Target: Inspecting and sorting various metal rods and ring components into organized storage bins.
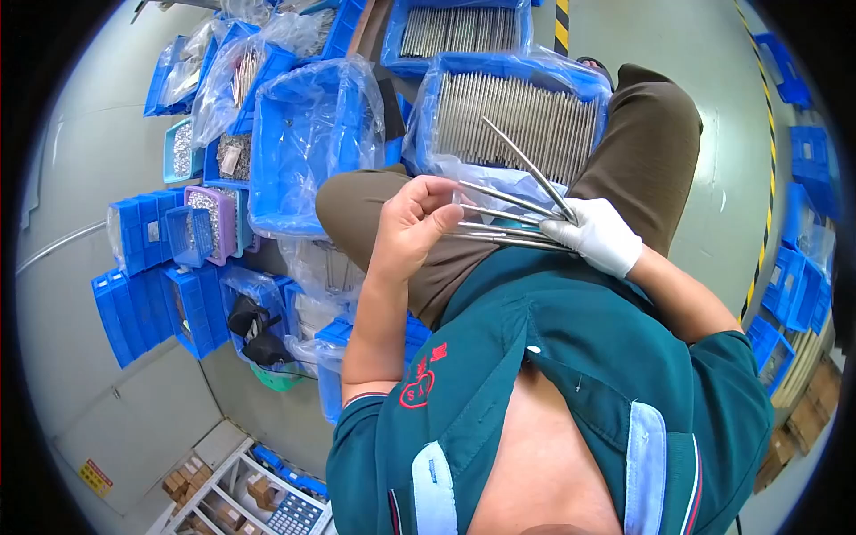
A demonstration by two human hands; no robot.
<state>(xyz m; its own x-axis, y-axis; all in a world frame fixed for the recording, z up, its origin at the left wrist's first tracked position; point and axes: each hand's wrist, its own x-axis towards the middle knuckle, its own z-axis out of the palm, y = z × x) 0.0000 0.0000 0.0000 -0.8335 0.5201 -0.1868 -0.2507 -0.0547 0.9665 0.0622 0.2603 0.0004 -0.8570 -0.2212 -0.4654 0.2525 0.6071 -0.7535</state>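
Observation:
My right hand (599, 235), in a white glove, is closed around several slim silver metal rods (504, 198) with tapered ends. They fan out to the left above my lap, and one points up and away over the others. My bare left hand (412, 227) is at the left ends of the fanned rods, with its fingertips and thumb on them; part of this contact is hidden. Beyond the rods, a blue bin (426, 116) lined with clear plastic holds a dense row of similar rods.
Another blue bin of rods (459, 32) stands farther off. A plastic-lined blue bin (299, 152) sits left of my knee. Smaller bins, including a purple tray of small metal parts (205, 218), crowd the left. Black-and-yellow tape (765, 178) runs along the floor on the right.

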